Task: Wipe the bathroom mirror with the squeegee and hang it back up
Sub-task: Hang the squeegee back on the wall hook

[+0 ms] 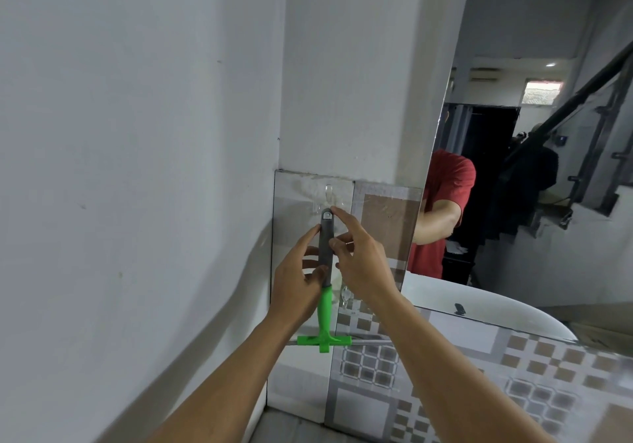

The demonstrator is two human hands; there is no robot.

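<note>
The squeegee (324,309) has a grey grip, a green shaft and a green crossbar with a metal blade at the bottom. It stands upright against the tiled wall in the corner. My left hand (297,276) grips the grey part from the left. My right hand (359,257) touches the grip from the right, its index fingertip at the handle's top hole. A clear plastic hook (329,193) sits on the tile just above the handle's end. The mirror (534,154) fills the right side and reflects a person in a red shirt.
A plain white wall (137,168) closes the left side and meets the tiled wall (387,213) in the corner. A second clear hook (346,297) is lower down, right of the squeegee. Patterned tiles (513,374) run below the mirror.
</note>
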